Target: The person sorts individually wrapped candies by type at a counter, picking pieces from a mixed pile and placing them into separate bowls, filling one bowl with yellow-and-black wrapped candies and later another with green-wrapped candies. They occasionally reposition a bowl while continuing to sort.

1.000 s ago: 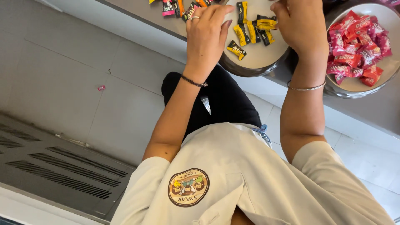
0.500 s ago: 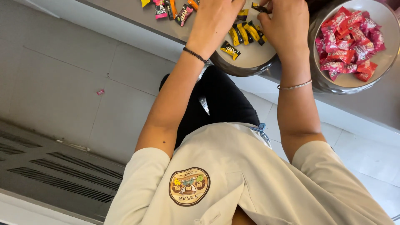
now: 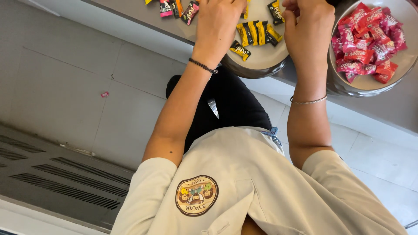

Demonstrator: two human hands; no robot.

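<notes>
Head view, looking straight down my front. Landmark for all positions: the middle bowl [image 3: 261,65], a shallow metal bowl sitting at the near edge of the grey counter [image 3: 130,13].

My left hand [image 3: 217,21] is reaching over the left rim of the middle bowl, back of the hand toward the camera, fingers curling down and away. The fingertips are running out of the top of the frame, so I cannot tell how far open it is or whether it is gripping anything. A dark bead bracelet [image 3: 203,65] is sitting on that wrist.

My right hand [image 3: 309,24] is hovering over the right rim of the same bowl, fingers bunched inward in a loose fist. Whether it is pinching a sweet I cannot tell; the fingertips are hidden. A thin silver bangle [image 3: 308,101] is resting on that wrist.

Inside the middle bowl, between my two hands, the yellow-and-black wrapped sweets [image 3: 257,32] are lying side by side, one slightly apart nearer the front rim. Judgement: one colour per bowl suggests grouping by wrapper.

Right of the middle bowl, the red-and-pink wrapped sweets [image 3: 368,41] are filling a second bowl [image 3: 348,89]. Left of it, mixed wrapped sweets [image 3: 176,8] are lying loose on the counter.

Below the bowl, on the floor tiles, one small pink wrapper [image 3: 105,94] is lying alone, beside a vent grille [image 3: 65,185].
</notes>
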